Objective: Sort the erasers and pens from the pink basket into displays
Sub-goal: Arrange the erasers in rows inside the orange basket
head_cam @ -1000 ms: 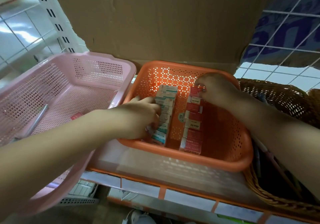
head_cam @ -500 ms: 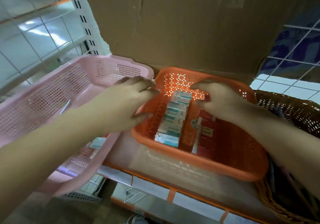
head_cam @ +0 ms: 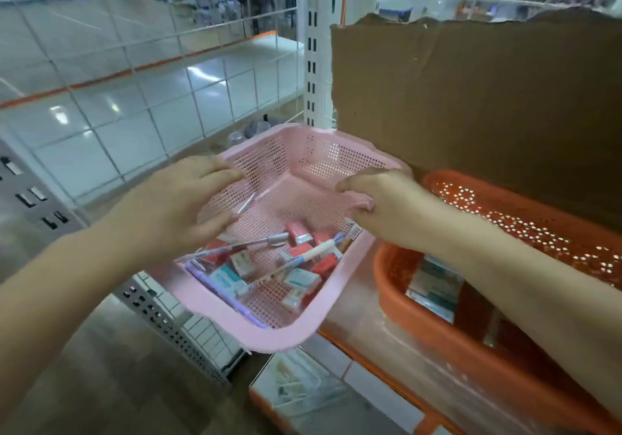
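The near corner of the pink perforated plastic basket point(head_cam: 279, 342) sticks out past the front left corner of the pale shelf with orange trim point(head_cam: 356, 303). The basket is tilted, with this corner lowest.

Small boxed erasers, some red point(head_cam: 296, 232) and some teal-and-white point(head_cam: 225, 279), are piled loosely against the basket's near walls. Slim pens lie mixed in with them. A white pen point(head_cam: 303, 259) lies slantwise over the boxes, and a silver-capped pen point(head_cam: 255, 242) crosses it further in. A purple pen point(head_cam: 218, 291) lies along the near left wall. One more silver pen point(head_cam: 247, 202) lies alone on the basket floor beside the left thumb.

The left hand point(head_cam: 175, 205) grasps the basket's left rim, fingers over the top and thumb inside, though it is blurred. The right hand point(head_cam: 380, 205) is clenched round the right rim, with the pink edge showing under the curled fingers.

The orange perforated plastic basket point(head_cam: 420, 317) sits on the shelf just beside the pink one, on its right. It holds a row of teal-and-white boxes point(head_cam: 434, 283), partly hidden by the right forearm.

A brown torn-edged cardboard sheet point(head_cam: 471, 98) stands along the shelf's back edge. At the sheet's left edge rises a white slotted upright point(head_cam: 313, 64), and a white wire grid point(head_cam: 168, 98) extends to the left of it.
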